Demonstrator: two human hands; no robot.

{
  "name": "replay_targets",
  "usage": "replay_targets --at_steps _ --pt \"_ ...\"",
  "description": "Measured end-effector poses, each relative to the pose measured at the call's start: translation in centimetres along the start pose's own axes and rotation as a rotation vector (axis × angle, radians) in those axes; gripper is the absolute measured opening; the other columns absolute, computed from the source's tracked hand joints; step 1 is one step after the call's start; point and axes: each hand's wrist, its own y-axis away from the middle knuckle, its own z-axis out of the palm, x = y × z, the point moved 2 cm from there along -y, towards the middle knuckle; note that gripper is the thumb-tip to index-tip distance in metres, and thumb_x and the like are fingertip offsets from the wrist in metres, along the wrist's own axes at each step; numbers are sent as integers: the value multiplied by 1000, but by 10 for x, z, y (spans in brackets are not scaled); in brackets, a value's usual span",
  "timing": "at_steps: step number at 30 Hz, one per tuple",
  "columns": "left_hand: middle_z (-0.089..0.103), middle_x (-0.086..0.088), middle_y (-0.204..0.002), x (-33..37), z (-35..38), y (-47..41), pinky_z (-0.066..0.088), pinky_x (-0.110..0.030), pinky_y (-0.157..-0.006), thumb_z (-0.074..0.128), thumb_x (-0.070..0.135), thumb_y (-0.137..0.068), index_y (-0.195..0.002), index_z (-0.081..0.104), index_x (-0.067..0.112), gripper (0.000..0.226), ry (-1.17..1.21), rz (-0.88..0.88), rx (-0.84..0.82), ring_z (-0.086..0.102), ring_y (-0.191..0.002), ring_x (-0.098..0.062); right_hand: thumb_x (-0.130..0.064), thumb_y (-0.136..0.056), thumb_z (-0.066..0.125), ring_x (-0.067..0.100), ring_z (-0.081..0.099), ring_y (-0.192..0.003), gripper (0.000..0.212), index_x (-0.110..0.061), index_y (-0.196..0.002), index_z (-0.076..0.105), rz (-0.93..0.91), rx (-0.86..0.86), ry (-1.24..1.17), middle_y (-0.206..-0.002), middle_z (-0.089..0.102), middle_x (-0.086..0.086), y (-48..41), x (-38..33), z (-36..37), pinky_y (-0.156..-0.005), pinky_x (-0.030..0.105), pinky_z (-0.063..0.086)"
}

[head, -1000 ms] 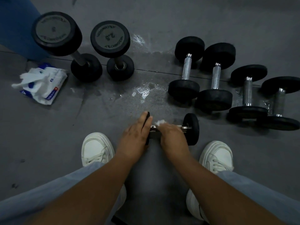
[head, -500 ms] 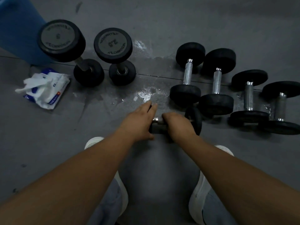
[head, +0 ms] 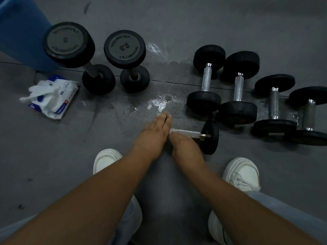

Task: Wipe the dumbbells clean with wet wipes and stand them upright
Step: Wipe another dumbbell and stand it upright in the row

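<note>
— How many dumbbells?
— Seven. One small dumbbell (head: 210, 137) lies on the floor (head: 53, 156) in the grip. The right hand (head: 185, 147) curls over its middle, clamping one wet wipe (head: 184, 132) there. The left hand (head: 152, 137), fingers straight and together, presses its left end.
— The rest?
— Two upright dumbbells (head: 69, 44) (head: 124, 48) stand beyond the grip, leftward. Four lying dumbbells (head: 206, 80) rest beyond it, rightward. One wipe pack (head: 53, 98) lies far left.

Matt black dumbbell heads (head: 203, 101), shiny metal handles (head: 206, 79); matt grey floor (head: 53, 156), wet-glossy at twelve o'clock; plastic pack (head: 61, 103) at ten.
</note>
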Motion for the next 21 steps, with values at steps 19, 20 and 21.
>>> replay_targets --at_steps 19,20,21 --pt "2 -5 -163 -13 -11 -7 35 -41 -112 87 53 -60 -157 -1 19 135 -56 33 -177 17 -148 -26 -21 -87 59 30 58 -108 24 -18 -111 55 141 -608 273 -117 58 10 -36 43 -11 -85 38 48" --pt "1 -5 -164 -12 -10 -7 38 -41 -110 87 52 -61 -157 1 18 133 -63 30 -203 19 -148 -25 -20 -87 59 30 58 -107 23 -18 -109 55 137 -598 264 -116 58 9 -34 43 -11 -83 37 48" --pt "5 -5 -163 -11 -11 -7 41 -40 -107 87 51 -61 -156 5 17 129 -80 40 -193 24 -146 -25 -17 -87 57 30 59 -105 20 -19 -107 55 139 -555 253 -115 58 9 -32 43 -13 -81 37 47"
